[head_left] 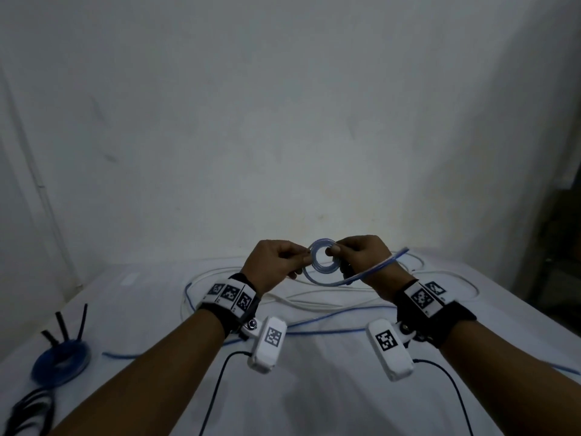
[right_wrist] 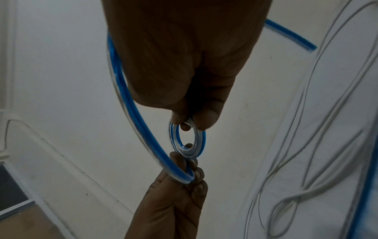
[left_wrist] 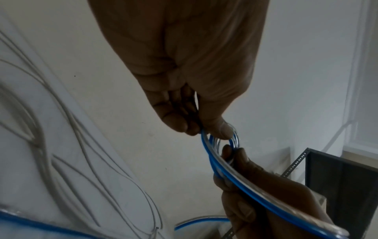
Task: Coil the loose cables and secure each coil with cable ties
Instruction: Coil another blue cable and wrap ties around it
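- The left hand (head_left: pixel 273 262) pinches the left side of a small blue-and-clear cable coil (head_left: pixel 323 258) between thumb and curled fingers; the coil is held in the air above the desk (head_left: pixel 314 404), between the two hands
- The right hand (head_left: pixel 361 256) pinches the right side of the same coil, its thumb tip inside the ring; in the right wrist view the ring (right_wrist: pixel 187 139) shows as a few tight turns, gripped at its top by this hand and at its bottom by the left hand's fingers (right_wrist: pixel 184 163)
- From the coil a wider loop of the same cable runs below the ring and across the back of the right wrist, ending in a free tip (head_left: pixel 404 250) up to the right; in the left wrist view this strand (left_wrist: pixel 255 189) passes over the right hand
- A loose white cable (head_left: pixel 314 297) lies in wide loops on the desk under the hands; a thin blue cable (head_left: pixel 330 325) lies stretched across the desk nearer the person
- At the desk's left edge rests a finished dark blue coil (head_left: pixel 61 361), with black cable ties (head_left: pixel 64 325) standing up from it; a black cable bundle (head_left: pixel 28 410) lies just in front of it, near the lower left corner
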